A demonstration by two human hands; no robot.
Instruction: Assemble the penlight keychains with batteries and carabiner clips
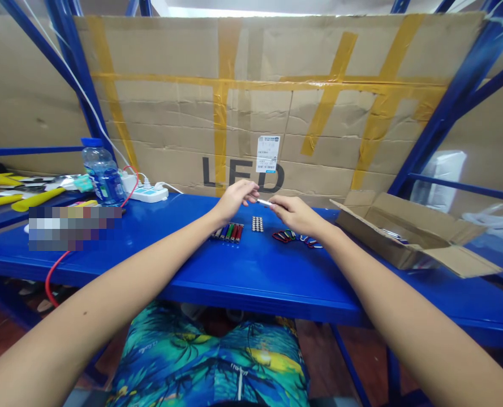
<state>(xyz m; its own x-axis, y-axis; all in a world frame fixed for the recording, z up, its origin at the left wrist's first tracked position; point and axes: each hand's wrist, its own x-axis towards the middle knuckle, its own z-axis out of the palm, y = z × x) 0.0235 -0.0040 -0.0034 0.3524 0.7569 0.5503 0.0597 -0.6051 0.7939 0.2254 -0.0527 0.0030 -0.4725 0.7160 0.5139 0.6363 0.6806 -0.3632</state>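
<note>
Blue metal table (243, 282) reaches across the view, its front edge just above the person's brightly printed clothing (213, 362). Near that edge lies a row of coloured tubes (229, 232), red, green and blue among them, beside a neat block of small silvery button pieces (257, 224); to the right sit several coloured clips (293, 236). Beyond these, above the tabletop, the right hand (290, 216) pinches a slim silver piece (263, 202) between thumb and fingers, and the left hand (236, 199) curls at its other end, though I cannot tell whether those fingers grip it. Off right stands an open carton (368, 243); at left are a bottle (102, 175) with a blue cap and a white power strip (149, 194). Behind everything, taped cardboard (175, 124) bears the letters LED and a white label (268, 154).
</note>
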